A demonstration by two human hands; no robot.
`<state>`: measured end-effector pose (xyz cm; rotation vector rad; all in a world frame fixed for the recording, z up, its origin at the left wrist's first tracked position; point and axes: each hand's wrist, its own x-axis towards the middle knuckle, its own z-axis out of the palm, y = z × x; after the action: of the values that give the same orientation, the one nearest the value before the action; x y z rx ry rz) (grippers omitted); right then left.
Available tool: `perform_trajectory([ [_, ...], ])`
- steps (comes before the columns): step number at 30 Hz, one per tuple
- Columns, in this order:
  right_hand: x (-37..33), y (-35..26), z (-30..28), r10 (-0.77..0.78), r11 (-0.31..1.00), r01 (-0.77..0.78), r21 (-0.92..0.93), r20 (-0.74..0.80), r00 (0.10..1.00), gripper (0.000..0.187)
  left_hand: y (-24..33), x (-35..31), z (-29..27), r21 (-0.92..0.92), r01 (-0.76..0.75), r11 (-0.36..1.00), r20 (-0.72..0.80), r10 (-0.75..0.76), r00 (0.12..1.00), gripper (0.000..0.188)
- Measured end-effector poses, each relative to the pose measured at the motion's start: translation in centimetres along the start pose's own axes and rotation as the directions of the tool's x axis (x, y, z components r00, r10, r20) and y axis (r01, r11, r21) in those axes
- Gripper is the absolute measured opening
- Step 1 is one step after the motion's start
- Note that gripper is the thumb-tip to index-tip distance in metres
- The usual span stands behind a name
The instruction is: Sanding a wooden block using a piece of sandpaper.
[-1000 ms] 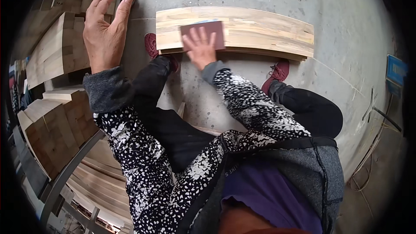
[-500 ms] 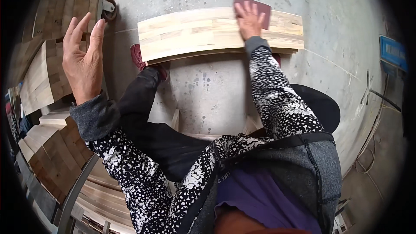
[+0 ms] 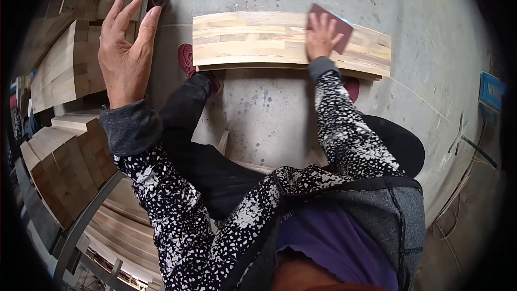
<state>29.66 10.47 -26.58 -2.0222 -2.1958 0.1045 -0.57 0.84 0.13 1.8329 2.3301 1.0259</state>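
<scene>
Grip, right hand [image 3: 320, 36]: laid flat, fingers apart, over the sanding sheet.
Grip, left hand [image 3: 126, 56]: raised in the air, fingers and thumb apart, near the wood blocks.
Sanding sheet [image 3: 346, 31]: dark red, on the plank's right half, set askew, one corner past the far edge.
Plank [image 3: 242, 37]: pale, pieced from strips, crosswise ahead of the person; dark red shoe [image 3: 187, 59] beside its left end.
Metal rack [image 3: 89, 210]: grey, bearing wood blocks [image 3: 64, 175] and, lower down, long boards [image 3: 118, 231]; outermost contents too dark and bent to tell.
Change: one second earlier, sheet on the plank's left half and nearly square to it; left hand much the same.
</scene>
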Motion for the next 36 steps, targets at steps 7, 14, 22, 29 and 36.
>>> perform_trajectory([
  [7, -5.8, -24.0, 2.5, -0.714, 0.659, 0.680, 0.321, -0.016, 0.700, 0.049, -0.1, -0.3, 0.0, -0.036, 0.006, 0.999, -0.010, -0.006, 1.000, 0.036],
  [14, -0.2, -17.3, 2.8, -0.648, 0.712, 0.648, 0.270, -0.103, 0.755, 0.045, 0.6, -0.3, -0.3, -0.059, 0.009, 0.998, 0.017, -0.008, 1.000, 0.035],
  [22, 3.6, 15.8, -1.6, 0.064, 0.997, -0.067, -0.037, -0.089, 0.994, 0.041, 1.4, 0.0, 0.6, -0.082, 0.032, 0.996, 0.060, -0.027, 0.998, 0.034],
  [29, 1.7, 15.1, -1.0, 0.294, 0.953, -0.301, -0.042, -0.124, 0.948, 0.045, 1.4, 0.1, 1.1, -0.040, 0.005, 0.999, 0.067, -0.002, 0.998, 0.036],
  [36, -6.5, -15.2, 1.0, -0.469, 0.832, 0.444, 0.331, -0.006, 0.883, 0.051, 0.2, -0.4, 0.5, 0.029, -0.027, 0.999, 0.048, 0.026, 0.998, 0.039],
])
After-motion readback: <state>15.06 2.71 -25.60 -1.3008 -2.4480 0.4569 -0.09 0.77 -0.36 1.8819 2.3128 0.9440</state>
